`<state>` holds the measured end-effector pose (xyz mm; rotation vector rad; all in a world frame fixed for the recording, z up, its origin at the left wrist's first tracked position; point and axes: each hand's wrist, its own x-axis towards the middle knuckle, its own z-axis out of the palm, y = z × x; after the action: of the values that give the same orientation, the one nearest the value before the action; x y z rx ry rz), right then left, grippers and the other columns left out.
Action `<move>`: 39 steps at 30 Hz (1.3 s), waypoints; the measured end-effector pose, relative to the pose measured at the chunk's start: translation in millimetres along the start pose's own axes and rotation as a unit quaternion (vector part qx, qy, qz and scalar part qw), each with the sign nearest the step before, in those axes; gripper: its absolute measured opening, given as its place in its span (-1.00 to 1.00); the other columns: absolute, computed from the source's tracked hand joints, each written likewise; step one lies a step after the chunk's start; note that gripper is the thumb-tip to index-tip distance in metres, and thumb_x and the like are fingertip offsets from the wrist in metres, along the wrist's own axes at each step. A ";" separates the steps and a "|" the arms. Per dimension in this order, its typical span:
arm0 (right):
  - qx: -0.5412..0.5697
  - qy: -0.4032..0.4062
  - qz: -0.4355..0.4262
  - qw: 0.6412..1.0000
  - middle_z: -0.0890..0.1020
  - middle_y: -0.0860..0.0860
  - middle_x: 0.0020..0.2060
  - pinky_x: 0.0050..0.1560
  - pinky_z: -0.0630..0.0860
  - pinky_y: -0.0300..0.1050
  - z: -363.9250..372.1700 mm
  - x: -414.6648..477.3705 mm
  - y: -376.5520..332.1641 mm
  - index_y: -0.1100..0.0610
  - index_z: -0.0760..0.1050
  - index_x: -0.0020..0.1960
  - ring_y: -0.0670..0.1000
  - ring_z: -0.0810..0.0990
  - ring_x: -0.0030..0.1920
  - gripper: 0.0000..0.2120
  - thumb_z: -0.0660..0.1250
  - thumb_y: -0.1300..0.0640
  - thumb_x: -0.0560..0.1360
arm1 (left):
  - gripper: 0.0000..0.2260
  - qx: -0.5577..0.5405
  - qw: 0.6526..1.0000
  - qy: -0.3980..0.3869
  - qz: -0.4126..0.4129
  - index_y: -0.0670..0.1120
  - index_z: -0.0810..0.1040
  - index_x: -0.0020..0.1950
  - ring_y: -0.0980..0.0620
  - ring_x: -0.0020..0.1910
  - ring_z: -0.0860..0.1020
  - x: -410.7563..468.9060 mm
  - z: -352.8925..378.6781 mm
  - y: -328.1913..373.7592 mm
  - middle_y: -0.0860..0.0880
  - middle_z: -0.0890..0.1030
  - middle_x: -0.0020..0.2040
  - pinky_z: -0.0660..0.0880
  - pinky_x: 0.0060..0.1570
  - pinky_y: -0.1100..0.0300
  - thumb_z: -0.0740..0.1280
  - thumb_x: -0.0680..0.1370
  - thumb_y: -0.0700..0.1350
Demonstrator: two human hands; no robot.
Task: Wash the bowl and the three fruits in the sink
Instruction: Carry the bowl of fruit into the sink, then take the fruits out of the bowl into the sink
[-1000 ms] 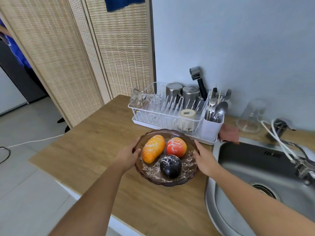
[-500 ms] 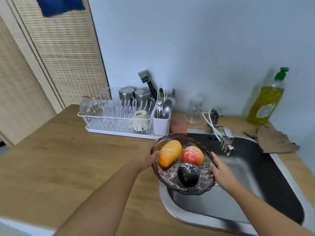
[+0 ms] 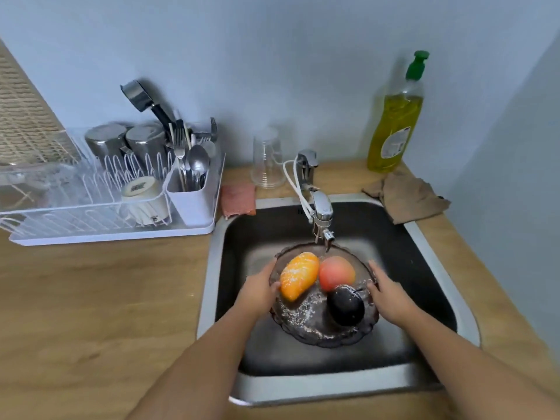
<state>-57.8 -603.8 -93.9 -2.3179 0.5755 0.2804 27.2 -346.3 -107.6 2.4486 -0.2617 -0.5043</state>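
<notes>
Skips the dish rack (image 3: 91, 207) on the surface at far left. With the left grip (image 3: 257, 294), clasps the left rim of the bowl (image 3: 321, 338), thumb over the edge. Holds the bowl down inside the sink (image 3: 212, 268), just beneath the tap (image 3: 322, 207) spout. Carries all three fruits in it: orange fruit (image 3: 298, 275) at left, speckled white; red fruit (image 3: 336, 272) beside it, looking clean; dark fruit (image 3: 345, 304) nearer. Clasps the right rim with the right grip (image 3: 386, 295). Looks barely begun: in place for rinsing, hard to tell whether water runs; washing of bowl and each fruit seemingly left to do. Leaves the soap bottle (image 3: 394, 122) far right untouched.
</notes>
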 end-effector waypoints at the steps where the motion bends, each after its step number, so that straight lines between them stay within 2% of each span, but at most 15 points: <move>1: -0.009 -0.004 0.001 1.000 0.40 0.16 0.41 0.36 0.30 -0.02 3.2 6.1 1.5 0.02 0.01 0.55 0.21 0.38 0.38 -0.47 0.10 0.15 0.63 | -0.48 0.006 1.000 0.000 -0.009 0.06 0.09 0.56 -0.19 0.29 0.47 4.3 5.4 -2.6 -0.21 0.55 0.28 0.37 0.28 0.09 0.19 0.63 -0.08; 6: -0.029 -0.010 -0.004 1.000 0.50 0.21 0.30 0.22 0.42 -0.02 23.3 34.0 6.5 -0.02 0.02 0.54 0.22 0.50 0.25 -0.46 0.12 0.12 0.62 | -0.50 0.012 0.998 -0.002 -0.062 0.19 0.07 0.54 -0.29 0.33 0.41 17.7 16.3 -13.5 -0.25 0.47 0.36 0.34 0.30 0.03 0.09 0.63 -0.06; 13: 0.024 -0.021 -0.005 0.999 0.56 0.19 0.20 0.00 0.41 -0.13 36.8 49.8 13.2 -0.07 0.05 0.50 0.14 0.55 0.05 -0.48 0.13 0.16 0.61 | -0.46 0.018 0.996 0.019 -0.083 0.22 0.08 0.53 -0.23 0.14 0.53 28.6 18.3 -21.1 -0.24 0.55 0.22 0.44 0.14 0.04 0.11 0.59 -0.11; 17: 0.010 -0.029 -0.003 1.000 0.56 0.19 0.21 0.04 0.45 -0.09 39.6 51.6 14.4 -0.05 0.02 0.51 0.18 0.55 0.11 -0.47 0.14 0.13 0.61 | -0.48 0.052 0.995 0.015 -0.089 0.16 0.10 0.54 -0.22 0.14 0.52 25.7 14.3 -15.3 -0.24 0.45 0.28 0.46 0.16 0.01 0.13 0.61 -0.12; 19: -0.076 0.002 -0.018 0.997 0.50 0.16 0.30 0.18 0.44 0.00 35.0 52.4 13.1 -0.01 0.03 0.52 0.18 0.49 0.23 -0.44 0.18 0.05 0.59 | -0.53 0.128 0.988 0.052 -0.071 0.09 0.17 0.52 -0.20 0.11 0.53 19.7 10.3 -4.8 -0.19 0.35 0.30 0.48 0.05 0.00 0.16 0.62 -0.08; 21: -0.186 0.069 -0.061 0.978 0.40 0.09 0.38 0.32 0.34 0.04 27.2 52.9 8.4 0.01 0.08 0.52 0.13 0.37 0.35 -0.40 0.22 -0.04 0.56 | -0.56 0.165 0.982 0.090 -0.008 0.04 0.26 0.46 -0.12 0.07 0.53 11.0 7.4 6.2 -0.10 0.36 0.25 0.50 -0.04 0.04 0.22 0.59 0.03; 22: -0.218 0.084 -0.095 0.968 0.37 0.05 0.39 0.35 0.30 0.04 23.1 52.9 3.6 -0.02 0.10 0.51 0.10 0.33 0.37 -0.39 0.24 -0.08 0.54 | -0.54 0.164 0.982 0.085 0.031 0.03 0.29 0.44 -0.09 0.09 0.53 7.0 7.3 10.1 -0.07 0.38 0.24 0.51 -0.01 0.05 0.24 0.56 0.09; 24: -0.243 0.057 -0.163 0.955 0.34 -0.01 0.41 0.38 0.26 0.01 17.8 53.1 -8.8 -0.09 0.09 0.50 0.05 0.29 0.39 -0.33 0.30 -0.12 0.48 | -0.46 0.164 0.982 0.035 0.089 0.04 0.31 0.42 -0.04 0.18 0.49 0.4 10.3 14.3 -0.01 0.40 0.26 0.48 0.10 0.07 0.30 0.50 0.19; 27: -0.275 -0.001 -0.201 0.940 0.27 -0.05 0.46 0.39 0.20 0.02 21.4 56.3 -26.0 -0.09 0.10 0.50 0.06 0.26 0.40 -0.24 0.39 -0.11 0.41 | -0.32 0.184 0.977 -0.033 0.106 0.05 0.28 0.43 0.00 0.30 0.41 -5.5 21.3 15.3 0.03 0.40 0.31 0.41 0.22 0.09 0.39 0.40 0.26; 30: -0.311 -0.021 -0.204 0.928 0.25 -0.04 0.47 0.37 0.21 0.02 29.4 64.1 -31.2 -0.09 0.11 0.50 0.09 0.25 0.40 -0.21 0.43 -0.06 0.38 | -0.26 0.183 0.977 -0.051 0.096 0.03 0.26 0.45 -0.01 0.33 0.38 -4.8 32.1 14.0 0.02 0.38 0.32 0.42 0.24 0.07 0.45 0.36 0.23; 35: -0.301 -0.013 -0.200 0.932 0.31 -0.05 0.44 0.36 0.26 0.01 37.4 73.7 -29.6 -0.10 0.18 0.47 0.09 0.30 0.38 -0.22 0.48 0.09 0.35 | -0.30 0.172 0.980 -0.051 0.085 0.03 0.29 0.38 -0.03 0.30 0.39 -1.3 39.9 14.0 0.01 0.40 0.30 0.45 0.20 0.07 0.51 0.33 0.14; 39: -0.287 -0.003 -0.195 0.938 0.36 -0.04 0.39 0.34 0.28 -0.01 40.1 73.4 -30.8 -0.08 0.22 0.43 0.08 0.33 0.36 -0.22 0.50 0.07 0.31 | -0.34 0.162 0.981 -0.058 0.094 0.01 0.30 0.32 -0.04 0.24 0.43 -0.7 43.1 17.5 -0.02 0.44 0.27 0.46 0.13 0.07 0.52 0.31 0.08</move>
<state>19.9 -579.8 -130.3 -2.9238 0.0066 0.2907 7.5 -382.9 -128.5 2.6733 -0.6627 -0.5571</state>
